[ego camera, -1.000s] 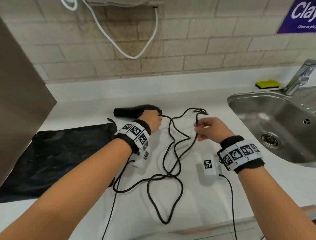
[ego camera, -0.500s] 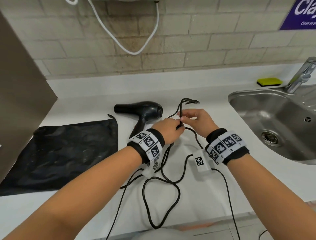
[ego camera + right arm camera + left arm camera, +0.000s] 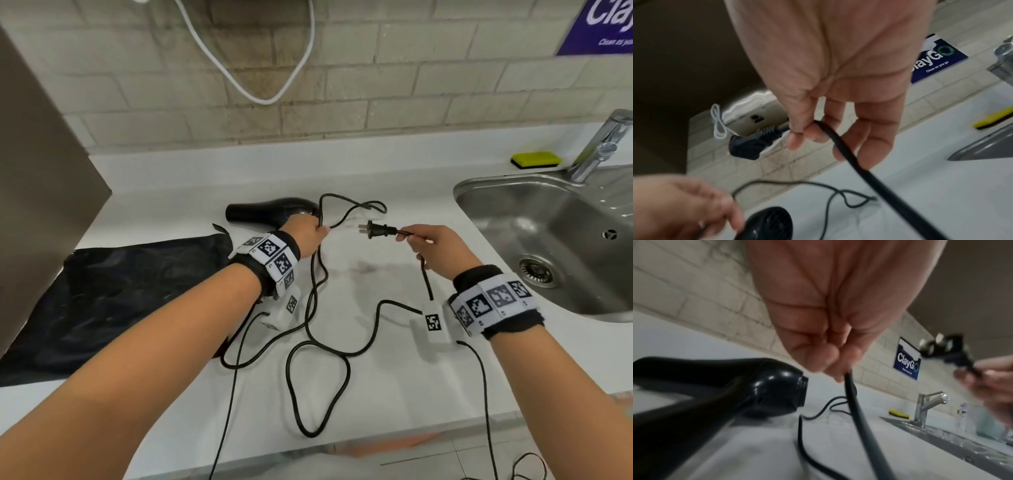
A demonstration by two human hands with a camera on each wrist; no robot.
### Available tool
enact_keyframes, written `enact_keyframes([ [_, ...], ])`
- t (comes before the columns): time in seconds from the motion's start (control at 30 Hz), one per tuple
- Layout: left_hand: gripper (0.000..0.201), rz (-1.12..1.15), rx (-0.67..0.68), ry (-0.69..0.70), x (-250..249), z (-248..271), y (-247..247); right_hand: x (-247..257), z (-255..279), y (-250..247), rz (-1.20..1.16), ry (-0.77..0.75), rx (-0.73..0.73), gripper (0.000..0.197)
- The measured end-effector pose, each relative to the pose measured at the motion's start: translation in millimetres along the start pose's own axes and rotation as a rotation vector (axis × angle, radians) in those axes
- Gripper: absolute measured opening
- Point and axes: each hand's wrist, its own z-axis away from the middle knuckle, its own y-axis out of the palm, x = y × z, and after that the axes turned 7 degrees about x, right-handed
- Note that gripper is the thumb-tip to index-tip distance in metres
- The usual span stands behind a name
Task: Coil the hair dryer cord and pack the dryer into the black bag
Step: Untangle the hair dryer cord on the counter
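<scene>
The black hair dryer (image 3: 270,211) (image 3: 719,386) lies on the white counter, partly behind my left hand (image 3: 310,236). Its black cord (image 3: 317,356) sprawls in loose loops toward the counter's front edge. My left hand (image 3: 830,356) pinches a stretch of cord beside the dryer. My right hand (image 3: 431,248) (image 3: 812,131) pinches the cord just behind the plug (image 3: 378,229) (image 3: 752,142), held above the counter with its prongs toward the left hand. The black bag (image 3: 113,301) lies flat at the left, under my left forearm.
A steel sink (image 3: 548,240) with a tap (image 3: 599,150) sits at the right, a yellow sponge (image 3: 536,160) behind it. A white cable (image 3: 253,61) hangs on the brick wall. A grey panel (image 3: 37,192) stands at the left. Thin black wires trail from both wristbands.
My hands have moved apart from the middle. The right hand now holds the plug end of the cord raised, and the left has gone back beside the dryer with cord in its fingers.
</scene>
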Motion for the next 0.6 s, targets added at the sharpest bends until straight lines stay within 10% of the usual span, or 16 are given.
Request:
enact_keyframes([
  [0.43, 0.046, 0.872, 0.241, 0.220, -24.2, 51.3, 13.5, 54.9, 8.1, 33.3, -0.233, -0.123, -0.113, 0.021],
  [0.6, 0.035, 0.349, 0.318, 0.216, -16.5, 57.7, 18.6, 66.9, -2.7, 44.7, -0.368, -0.093, -0.215, 0.024],
])
